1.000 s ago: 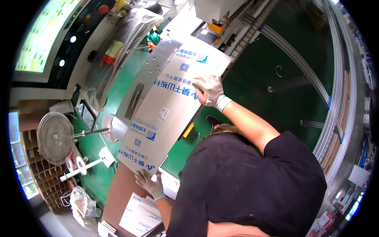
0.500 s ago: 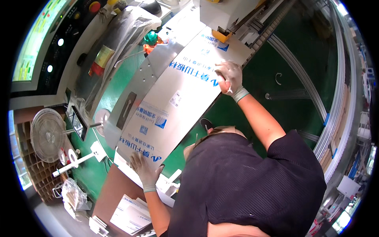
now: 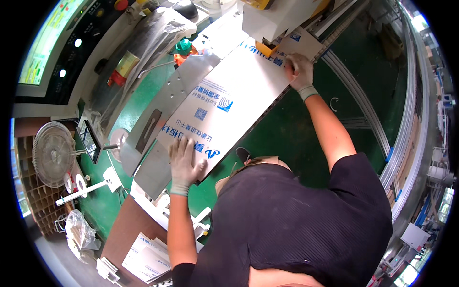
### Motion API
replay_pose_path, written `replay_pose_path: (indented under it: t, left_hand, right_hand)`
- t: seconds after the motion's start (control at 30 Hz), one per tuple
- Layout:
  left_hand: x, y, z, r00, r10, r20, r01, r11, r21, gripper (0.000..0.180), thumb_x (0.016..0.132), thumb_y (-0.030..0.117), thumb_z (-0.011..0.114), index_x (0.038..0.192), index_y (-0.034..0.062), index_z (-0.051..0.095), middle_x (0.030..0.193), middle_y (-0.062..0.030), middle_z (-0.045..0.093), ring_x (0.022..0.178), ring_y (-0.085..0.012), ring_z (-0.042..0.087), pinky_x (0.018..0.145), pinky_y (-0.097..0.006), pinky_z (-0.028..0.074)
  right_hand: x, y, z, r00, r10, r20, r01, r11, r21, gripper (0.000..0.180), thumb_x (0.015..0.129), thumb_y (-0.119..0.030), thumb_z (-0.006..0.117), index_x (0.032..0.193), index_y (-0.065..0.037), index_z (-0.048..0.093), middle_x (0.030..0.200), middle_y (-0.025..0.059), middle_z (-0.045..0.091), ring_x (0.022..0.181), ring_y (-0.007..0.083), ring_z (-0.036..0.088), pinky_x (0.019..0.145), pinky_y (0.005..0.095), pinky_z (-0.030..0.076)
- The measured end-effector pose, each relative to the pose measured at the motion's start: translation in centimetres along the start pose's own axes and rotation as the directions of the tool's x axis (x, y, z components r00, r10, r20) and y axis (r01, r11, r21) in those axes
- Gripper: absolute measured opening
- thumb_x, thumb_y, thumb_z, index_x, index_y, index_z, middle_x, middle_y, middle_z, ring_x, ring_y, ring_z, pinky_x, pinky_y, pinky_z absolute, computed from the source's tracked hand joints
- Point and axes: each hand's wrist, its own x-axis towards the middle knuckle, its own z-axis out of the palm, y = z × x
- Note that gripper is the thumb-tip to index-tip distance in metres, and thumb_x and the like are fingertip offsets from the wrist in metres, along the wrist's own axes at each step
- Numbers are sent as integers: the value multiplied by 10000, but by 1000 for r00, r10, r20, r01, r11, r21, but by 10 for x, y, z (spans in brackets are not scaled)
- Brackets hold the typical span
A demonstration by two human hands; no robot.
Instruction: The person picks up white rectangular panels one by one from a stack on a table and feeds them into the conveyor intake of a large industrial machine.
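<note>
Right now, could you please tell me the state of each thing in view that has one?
White printed panel: lying flat, partly below the machine head.
Left hand: gloved, open, fingers spread over the panel's near end.
Right hand: gloved, fingers curled at the panel's edge; grip unclear.
Screen: lit.
Round buttons: glowing white.
Fan: upright; spinning or not, unclear.
Loose boards: overlapping on the brown surface.
Plastic bag: crumpled.

a grey metal bench [image 3: 195,71] carries a long white printed board [image 3: 244,93]; white panels [image 3: 146,258] lie on a brown surface [image 3: 120,222].
</note>
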Motion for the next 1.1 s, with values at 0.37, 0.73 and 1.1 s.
replay_pose_path:
  t: [0.37, 0.73, 1.1]
  left_hand:
    - [129, 13, 3, 990, 125, -72, -127, 991, -33, 639, 937, 341, 558, 1507, 67, 466, 1597, -146, 414, 1502, -344, 333, 1258, -479, 173]
    - [162, 12, 16, 987, 143, -78, -141, 990, 30, 674, 952, 452, 564, 1502, 75, 465, 1560, -126, 458, 1498, -312, 339, 1258, -459, 181]
    - [158, 14, 17, 990, 119, -73, -119, 993, -2, 590, 951, 432, 587, 1418, 73, 547, 1502, -114, 511, 1478, -312, 363, 1247, -461, 208]
  right_hand:
    - [-46, -174, 21, 964, -91, 249, 32, 972, 232, 80, 714, -184, 709, 661, -150, 660, 681, 50, 592, 641, 271, 583, 601, 404, 459]
    - [-38, -68, 40, 995, 96, -16, -94, 989, 110, 195, 780, -107, 696, 632, -95, 570, 626, 94, 546, 583, 324, 547, 574, 433, 429]
    - [-24, -63, 26, 992, 103, 72, -117, 968, 224, 232, 779, -88, 693, 589, -72, 560, 606, 100, 552, 559, 317, 556, 544, 412, 431]
